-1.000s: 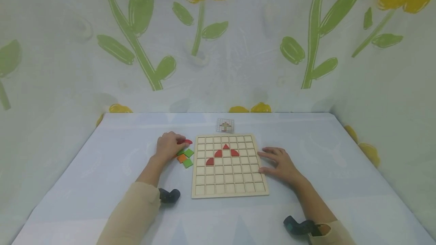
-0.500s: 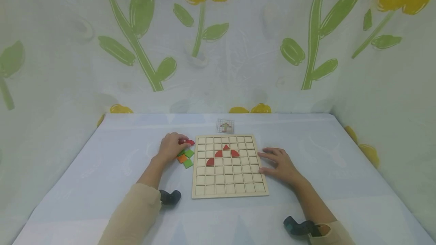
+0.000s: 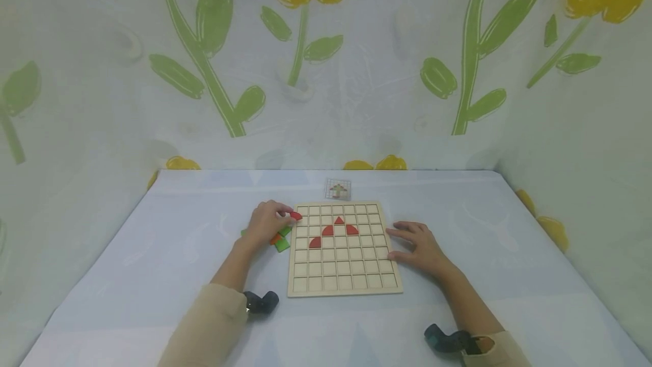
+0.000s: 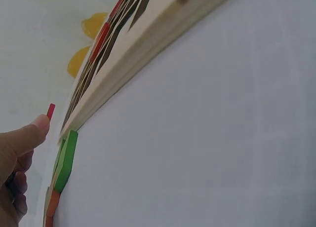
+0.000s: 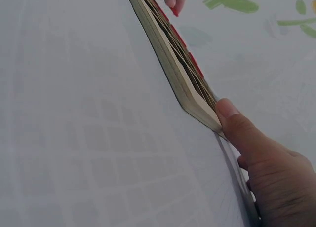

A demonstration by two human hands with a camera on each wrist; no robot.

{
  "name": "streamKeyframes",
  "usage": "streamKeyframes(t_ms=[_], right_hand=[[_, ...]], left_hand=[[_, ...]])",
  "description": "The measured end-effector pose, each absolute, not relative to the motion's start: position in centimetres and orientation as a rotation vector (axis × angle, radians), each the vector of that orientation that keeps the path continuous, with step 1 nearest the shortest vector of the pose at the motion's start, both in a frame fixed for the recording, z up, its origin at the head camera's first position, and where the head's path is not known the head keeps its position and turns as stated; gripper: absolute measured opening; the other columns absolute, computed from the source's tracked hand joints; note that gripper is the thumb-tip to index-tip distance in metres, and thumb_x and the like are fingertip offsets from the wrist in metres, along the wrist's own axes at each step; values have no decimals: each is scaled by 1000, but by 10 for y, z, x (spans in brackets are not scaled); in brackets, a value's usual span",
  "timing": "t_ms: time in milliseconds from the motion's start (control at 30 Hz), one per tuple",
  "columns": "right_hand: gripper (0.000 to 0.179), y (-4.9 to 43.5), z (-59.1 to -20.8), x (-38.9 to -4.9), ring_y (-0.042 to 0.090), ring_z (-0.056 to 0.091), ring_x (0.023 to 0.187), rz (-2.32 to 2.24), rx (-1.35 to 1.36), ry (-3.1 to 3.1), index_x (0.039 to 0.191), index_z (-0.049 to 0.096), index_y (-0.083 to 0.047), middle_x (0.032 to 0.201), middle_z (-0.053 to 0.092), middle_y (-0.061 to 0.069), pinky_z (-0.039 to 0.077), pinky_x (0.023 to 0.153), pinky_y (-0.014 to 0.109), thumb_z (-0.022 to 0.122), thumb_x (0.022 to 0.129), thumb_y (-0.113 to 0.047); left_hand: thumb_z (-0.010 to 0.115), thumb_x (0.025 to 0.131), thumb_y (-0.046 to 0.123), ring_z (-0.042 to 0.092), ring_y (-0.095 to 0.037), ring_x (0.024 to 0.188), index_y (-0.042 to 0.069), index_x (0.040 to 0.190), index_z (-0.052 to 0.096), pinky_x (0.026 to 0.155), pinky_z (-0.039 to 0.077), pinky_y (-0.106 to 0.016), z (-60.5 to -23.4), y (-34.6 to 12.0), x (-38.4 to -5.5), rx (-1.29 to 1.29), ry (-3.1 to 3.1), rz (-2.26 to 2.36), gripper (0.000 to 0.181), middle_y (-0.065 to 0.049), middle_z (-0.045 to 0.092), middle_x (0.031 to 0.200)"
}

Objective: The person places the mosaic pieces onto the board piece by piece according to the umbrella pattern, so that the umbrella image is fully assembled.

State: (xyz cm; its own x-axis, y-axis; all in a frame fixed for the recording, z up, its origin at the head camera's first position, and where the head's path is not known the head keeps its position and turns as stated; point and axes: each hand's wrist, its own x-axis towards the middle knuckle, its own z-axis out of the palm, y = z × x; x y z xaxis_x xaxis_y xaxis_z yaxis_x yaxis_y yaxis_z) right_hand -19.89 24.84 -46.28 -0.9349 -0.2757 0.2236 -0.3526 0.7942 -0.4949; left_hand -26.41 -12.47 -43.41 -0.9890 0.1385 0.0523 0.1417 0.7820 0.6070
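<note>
My left hand pinches a red quarter-round tile between thumb and fingertips, over the far left corner of the wooden grid board. In the left wrist view, the thin edge of that red tile sticks up past the thumb. Several red tiles sit in the grid, among them a triangle and a quarter-round. My right hand rests at the board's right edge with its fingers spread. The right wrist view has the right thumb against the board's rim.
Green tiles and an orange tile lie left of the board, partly hidden under the left hand. Beyond the board's far edge lies a small pattern card with a gridded picture. A flowered cloth wall rises behind the table.
My left hand has moved right with the red tile, from the loose tiles to the board's far left corner. The right hand has stayed at the board's edge.
</note>
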Motion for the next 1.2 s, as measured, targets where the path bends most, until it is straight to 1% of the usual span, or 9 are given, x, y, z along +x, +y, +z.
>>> streamKeyframes(t_ms=[133,333,500,633,800,1200], right_hand=[[58,249,-463,-199,36,39,125,831,505,-2839,124,63,-15,133,52,11,32,100,58,76,75,-44],[58,249,-463,-199,36,39,124,827,519,-2826,124,63,-15,133,52,12,32,100,58,77,74,-42],[58,249,-463,-199,36,39,124,817,513,-2827,123,64,-15,132,53,12,32,99,58,77,74,-42],[58,248,-463,-198,36,39,124,818,511,-2831,124,63,-15,132,53,12,32,100,58,76,74,-43],[58,248,-463,-197,36,39,124,830,517,-2829,124,63,-15,132,52,12,32,99,59,76,75,-42],[60,248,-463,-199,35,37,126,832,491,-2845,124,63,-16,134,51,11,31,101,58,76,74,-45]], left_hand=[[73,81,31,49,-22,93,12,107,72,76,40,-35,-432,-119,-257,-258,-2949,-1022,31,-5,62,98],[74,81,28,49,-22,91,13,107,72,78,38,-36,-430,-111,-246,-353,-2886,-1021,30,-2,61,92],[75,80,27,49,-21,89,14,106,72,76,37,-35,-430,-103,-242,-423,-2843,-1024,29,0,59,86],[76,79,26,50,-20,87,14,105,73,75,40,-34,-428,-97,-239,-447,-2820,-1010,29,1,59,83],[77,78,25,50,-18,86,14,105,73,72,41,-31,-425,-88,-234,-459,-2835,-978,29,2,59,83],[74,82,28,48,-17,91,16,106,72,74,41,-32,-426,-61,-234,-520,-2868,-1081,28,4,59,86]])
